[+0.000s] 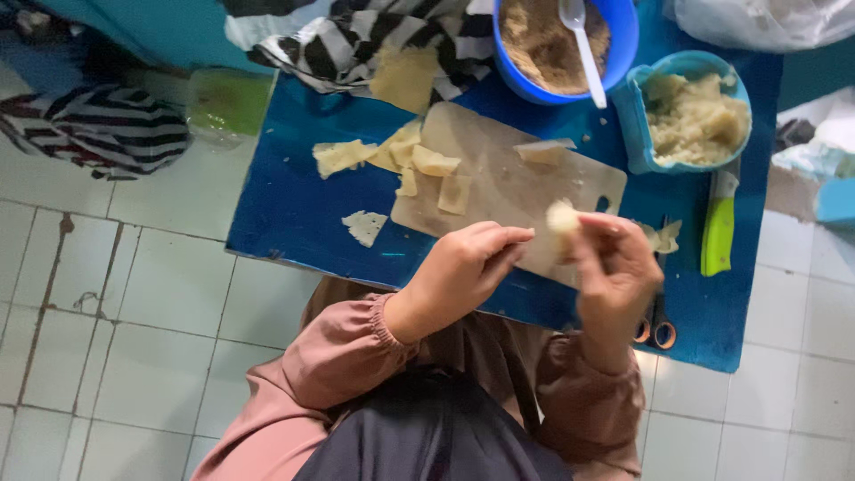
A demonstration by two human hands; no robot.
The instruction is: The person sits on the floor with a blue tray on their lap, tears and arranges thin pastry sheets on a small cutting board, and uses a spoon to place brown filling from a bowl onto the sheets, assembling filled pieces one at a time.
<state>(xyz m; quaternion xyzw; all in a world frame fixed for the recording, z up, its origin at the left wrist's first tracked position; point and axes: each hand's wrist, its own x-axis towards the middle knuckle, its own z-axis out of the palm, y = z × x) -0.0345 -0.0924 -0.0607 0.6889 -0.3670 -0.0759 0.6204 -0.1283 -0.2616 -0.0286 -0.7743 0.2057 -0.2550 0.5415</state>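
I see my right hand [614, 276] with its grip pinched together on a small pale lump of dough [562, 216], held up at the fingertips just above the near right corner of the cutting board [517, 187]. My left hand [463, 267] is just beside it, fingers curled and pointing right toward the lump; I cannot tell whether its grip touches the dough or holds anything.

The board lies tilted on a blue tabletop [294, 214]. On its far left part sit several flat yellowish dough squares [435, 162], some overlapping, with 1 more piece [545, 150] near its far edge. A loose square [365, 226] and another piece [343, 156] lie on the tabletop left of the board.

To the right, a green-handled knife [718, 233] lies on the tabletop, and orange-handled scissors [657, 328] show partly under my right hand. Farther off, a light blue tub [637, 116] holds a pale mash, and left of it a round blue bowl [623, 44] holds brown crumbs with a white spoon [583, 49] in it. A striped black-and-white cloth [347, 44] lies at the far edge. White floor tiles [134, 312] surround the tabletop.
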